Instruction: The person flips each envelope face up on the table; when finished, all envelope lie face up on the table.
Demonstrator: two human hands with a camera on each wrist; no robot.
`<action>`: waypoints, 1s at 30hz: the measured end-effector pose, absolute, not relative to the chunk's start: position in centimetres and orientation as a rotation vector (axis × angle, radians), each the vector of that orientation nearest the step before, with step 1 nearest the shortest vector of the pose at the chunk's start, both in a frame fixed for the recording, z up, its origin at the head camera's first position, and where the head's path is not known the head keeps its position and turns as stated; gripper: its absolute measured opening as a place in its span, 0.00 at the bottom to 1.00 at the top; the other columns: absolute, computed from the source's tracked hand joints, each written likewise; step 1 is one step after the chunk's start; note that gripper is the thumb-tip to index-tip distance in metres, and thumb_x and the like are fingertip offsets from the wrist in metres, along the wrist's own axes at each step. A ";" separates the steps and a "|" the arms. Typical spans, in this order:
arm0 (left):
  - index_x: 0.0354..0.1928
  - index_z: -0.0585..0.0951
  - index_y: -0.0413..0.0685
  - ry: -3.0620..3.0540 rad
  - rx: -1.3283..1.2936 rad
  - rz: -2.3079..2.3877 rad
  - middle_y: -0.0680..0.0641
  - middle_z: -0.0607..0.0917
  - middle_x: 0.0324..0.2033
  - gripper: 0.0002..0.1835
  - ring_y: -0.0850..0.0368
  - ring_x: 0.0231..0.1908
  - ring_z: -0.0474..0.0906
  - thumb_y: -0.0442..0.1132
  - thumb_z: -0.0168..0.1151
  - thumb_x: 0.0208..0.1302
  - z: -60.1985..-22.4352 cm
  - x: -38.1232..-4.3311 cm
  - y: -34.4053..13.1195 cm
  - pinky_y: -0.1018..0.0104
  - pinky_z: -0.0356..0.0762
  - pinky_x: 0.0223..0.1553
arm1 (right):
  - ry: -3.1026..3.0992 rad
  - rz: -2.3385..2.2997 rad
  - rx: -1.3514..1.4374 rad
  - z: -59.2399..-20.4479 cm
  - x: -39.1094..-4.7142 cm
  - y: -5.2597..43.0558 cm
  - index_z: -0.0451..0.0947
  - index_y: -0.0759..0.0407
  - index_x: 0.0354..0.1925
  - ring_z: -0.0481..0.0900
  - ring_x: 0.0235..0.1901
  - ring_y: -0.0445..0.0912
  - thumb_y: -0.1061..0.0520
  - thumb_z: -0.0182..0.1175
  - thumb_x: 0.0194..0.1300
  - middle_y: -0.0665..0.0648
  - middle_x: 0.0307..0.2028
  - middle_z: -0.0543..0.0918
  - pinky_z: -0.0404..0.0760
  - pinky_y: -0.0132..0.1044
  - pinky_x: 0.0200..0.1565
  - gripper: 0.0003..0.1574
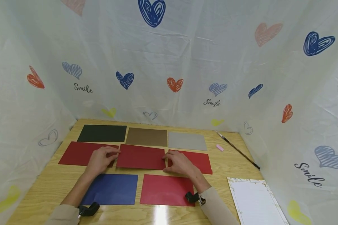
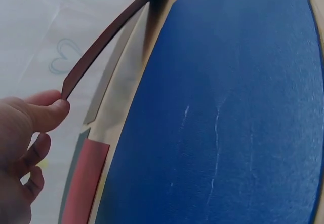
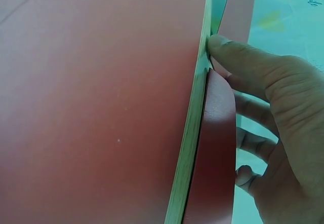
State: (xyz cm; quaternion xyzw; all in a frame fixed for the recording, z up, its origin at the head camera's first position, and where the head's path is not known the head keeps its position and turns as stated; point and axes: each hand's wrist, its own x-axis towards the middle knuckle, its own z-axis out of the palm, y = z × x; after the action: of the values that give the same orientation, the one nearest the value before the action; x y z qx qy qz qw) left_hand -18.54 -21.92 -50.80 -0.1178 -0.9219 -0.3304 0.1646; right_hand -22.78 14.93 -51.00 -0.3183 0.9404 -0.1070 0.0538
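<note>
A dark red sheet of card (image 1: 142,157) is held by its two short ends, one in each hand, at the middle of the table. My left hand (image 1: 99,159) pinches its left end between thumb and finger; in the left wrist view the held card (image 2: 107,36) is raised off the table. At the right end, my right hand (image 1: 180,162) pinches the edge, with the other fingers over a brighter red card (image 1: 198,161). Another dark red card (image 1: 79,153) lies under and beside my left hand. Blue (image 1: 112,189) and pinkish-red (image 1: 166,189) cards lie nearer me.
Along the back lie a dark green card (image 1: 101,133), a brown card (image 1: 147,137) and a grey card (image 1: 187,140). To the right are a pink eraser-like block (image 1: 219,147), a brush (image 1: 238,150) and a bordered paper sheet (image 1: 253,200). A heart-printed curtain (image 1: 186,62) surrounds the table.
</note>
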 end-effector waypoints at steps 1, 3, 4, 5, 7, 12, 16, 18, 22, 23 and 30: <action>0.42 0.91 0.49 -2.626 -0.341 -0.920 0.46 0.89 0.40 0.10 0.43 0.44 0.83 0.32 0.73 0.57 -50.8 -18.5 -21.9 0.45 0.79 0.42 | 2.859 -0.326 -0.968 -51.0 -22.8 15.0 0.79 0.44 0.61 0.74 0.61 0.45 0.37 0.71 0.59 0.47 0.60 0.78 0.73 0.49 0.62 0.34; 0.42 0.91 0.49 -2.627 -0.336 -0.893 0.46 0.89 0.41 0.11 0.43 0.44 0.83 0.32 0.74 0.57 -50.7 -18.5 -21.8 0.45 0.79 0.41 | 2.862 -0.327 -0.970 -51.1 -22.8 15.0 0.79 0.44 0.62 0.74 0.61 0.45 0.37 0.71 0.59 0.47 0.60 0.78 0.73 0.49 0.62 0.34; 0.42 0.91 0.50 -2.630 -0.329 -0.883 0.46 0.89 0.41 0.11 0.43 0.44 0.83 0.32 0.74 0.57 -50.7 -18.5 -21.8 0.46 0.79 0.40 | 2.863 -0.329 -0.971 -51.1 -22.8 15.0 0.79 0.44 0.62 0.74 0.61 0.45 0.37 0.71 0.59 0.47 0.60 0.78 0.73 0.49 0.62 0.34; 0.42 0.91 0.50 -2.633 -0.320 -0.876 0.46 0.89 0.41 0.11 0.43 0.44 0.83 0.33 0.74 0.57 -50.7 -18.4 -21.7 0.47 0.79 0.39 | 2.863 -0.331 -0.972 -51.1 -22.9 15.0 0.79 0.44 0.62 0.74 0.61 0.45 0.37 0.70 0.60 0.47 0.60 0.78 0.73 0.49 0.63 0.34; 0.43 0.91 0.51 -2.638 -0.303 -0.867 0.46 0.89 0.42 0.11 0.43 0.44 0.83 0.34 0.74 0.57 -50.6 -18.4 -21.7 0.48 0.79 0.38 | 2.861 -0.343 -0.973 -51.1 -22.9 15.1 0.79 0.44 0.61 0.74 0.62 0.46 0.37 0.70 0.60 0.47 0.61 0.78 0.72 0.49 0.63 0.34; 0.43 0.91 0.52 -2.613 -0.282 -0.853 0.46 0.89 0.43 0.12 0.44 0.45 0.83 0.34 0.75 0.56 -50.5 -18.4 -21.5 0.56 0.79 0.34 | 2.849 -0.373 -0.968 -51.1 -22.9 15.1 0.79 0.45 0.61 0.73 0.63 0.46 0.38 0.70 0.61 0.47 0.61 0.78 0.71 0.50 0.64 0.33; 0.42 0.91 0.54 -2.570 -0.278 -0.851 0.48 0.90 0.43 0.12 0.46 0.44 0.83 0.33 0.76 0.54 -50.5 -18.6 -21.4 0.63 0.76 0.29 | 2.839 -0.390 -0.969 -51.2 -23.0 15.3 0.79 0.45 0.62 0.73 0.63 0.46 0.39 0.70 0.61 0.47 0.61 0.77 0.71 0.49 0.64 0.33; 0.41 0.92 0.54 -2.563 -0.271 -0.851 0.49 0.90 0.44 0.12 0.46 0.45 0.83 0.34 0.76 0.54 -50.5 -18.6 -21.4 0.63 0.77 0.30 | 2.837 -0.392 -0.971 -51.2 -22.9 15.3 0.79 0.45 0.62 0.72 0.63 0.46 0.39 0.70 0.61 0.47 0.62 0.77 0.71 0.50 0.64 0.33; 0.42 0.92 0.54 -2.580 -0.237 -0.877 0.49 0.90 0.46 0.12 0.46 0.45 0.83 0.35 0.75 0.56 -50.6 -18.6 -21.3 0.64 0.75 0.29 | 2.838 -0.400 -0.975 -51.3 -22.9 15.4 0.78 0.44 0.62 0.72 0.64 0.47 0.39 0.70 0.61 0.47 0.62 0.77 0.70 0.50 0.64 0.33; 0.43 0.92 0.54 -2.586 -0.226 -0.885 0.49 0.90 0.46 0.11 0.46 0.44 0.84 0.35 0.75 0.56 -50.6 -18.6 -21.3 0.65 0.74 0.27 | 2.837 -0.403 -0.976 -51.3 -22.8 15.4 0.78 0.44 0.62 0.72 0.64 0.47 0.39 0.70 0.61 0.47 0.62 0.77 0.70 0.51 0.65 0.33; 0.43 0.91 0.54 -2.628 -0.170 -0.876 0.47 0.91 0.41 0.12 0.47 0.36 0.82 0.36 0.74 0.57 -50.8 -18.4 -21.3 0.68 0.65 0.20 | 2.812 -0.453 -0.954 -51.5 -22.7 15.7 0.78 0.44 0.62 0.71 0.64 0.46 0.40 0.69 0.62 0.47 0.62 0.77 0.71 0.49 0.64 0.32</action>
State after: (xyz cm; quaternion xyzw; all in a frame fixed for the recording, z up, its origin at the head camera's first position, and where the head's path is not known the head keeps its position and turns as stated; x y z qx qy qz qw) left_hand -18.38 -21.31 -50.85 -0.0602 -0.9311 -0.3104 0.1819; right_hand -22.67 15.66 -51.48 -0.3167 0.9340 -0.1504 0.0688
